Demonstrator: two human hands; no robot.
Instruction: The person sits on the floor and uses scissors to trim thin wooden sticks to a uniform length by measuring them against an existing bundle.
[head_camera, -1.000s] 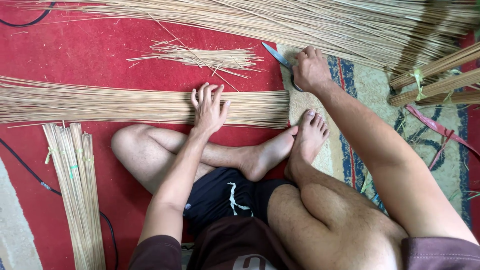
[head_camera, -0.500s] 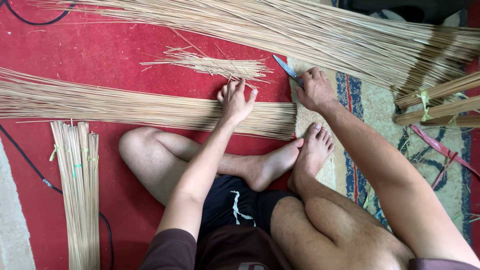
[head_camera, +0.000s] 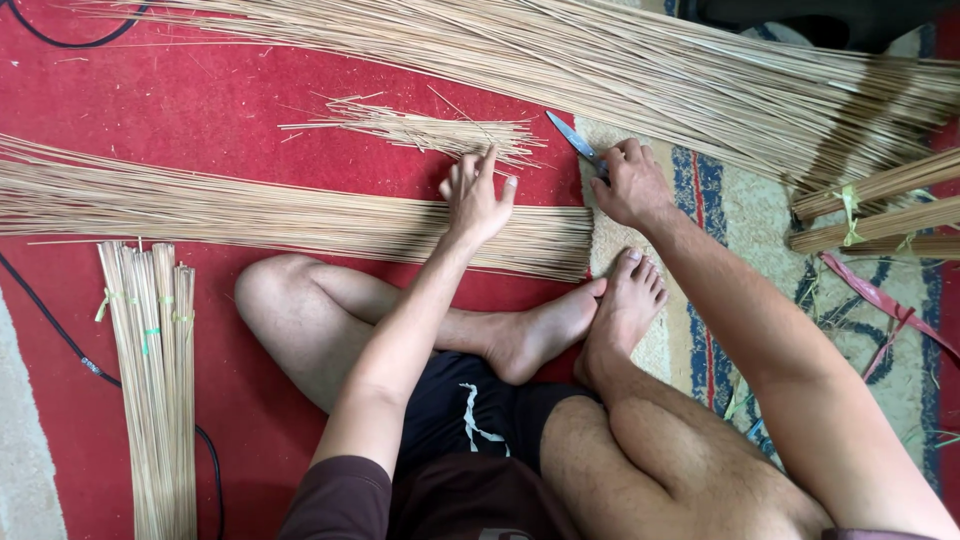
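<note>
A red mat is spread on the floor beneath the work. The left hand is pressed flat, fingers spread and grasping nothing, on the layer of thin sticks, apparently pinning them level. Just right of those fingers, scissors are gripped in the right hand, blade kept beyond the stick ends.

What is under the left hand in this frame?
The left hand presses flat on a long layer of thin tan sticks, which lies on the red mat. The sticks directly beneath the palm are covered, as is the mat below them.
</note>
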